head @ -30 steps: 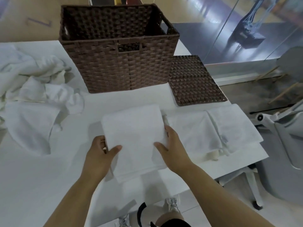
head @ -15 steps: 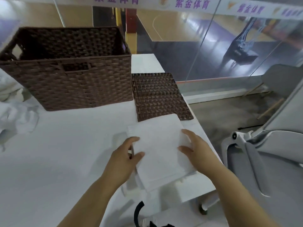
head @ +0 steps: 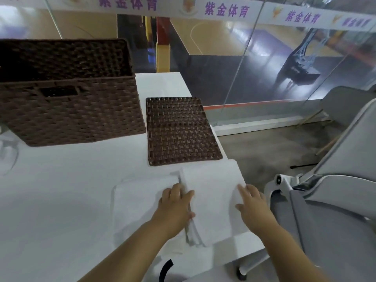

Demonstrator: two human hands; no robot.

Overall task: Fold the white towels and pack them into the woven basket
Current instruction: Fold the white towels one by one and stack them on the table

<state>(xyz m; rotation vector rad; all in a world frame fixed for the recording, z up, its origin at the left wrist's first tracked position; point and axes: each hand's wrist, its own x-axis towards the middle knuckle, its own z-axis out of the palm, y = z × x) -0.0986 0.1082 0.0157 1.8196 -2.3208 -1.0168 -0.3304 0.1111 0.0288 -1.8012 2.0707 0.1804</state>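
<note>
The left hand [head: 176, 208] was seen gripping the left edge of a folded white towel [head: 211, 200], thumb laid on top and fingers curled at the edge; the fingertips were hidden beneath the cloth. The right hand [head: 253, 208] was laid on the towel's right edge with fingers spread fairly straight; whether any of them were tucked under the edge could not be told. The held towel was placed on top of a stack whose layered edges were visible at its near left corner, though the number of layers was hard to make out. A second folded towel [head: 138, 202] was found just to its left, touching it, its outline faint against the white table [head: 61, 200]. A flat woven lid [head: 181, 129] was set just beyond the towels. The woven basket [head: 69, 110] was positioned further back on the left, cut off by the frame's left edge, its interior too dark to be read. A sliver of loose white cloth [head: 7, 153] was cropped at the left border.
</note>
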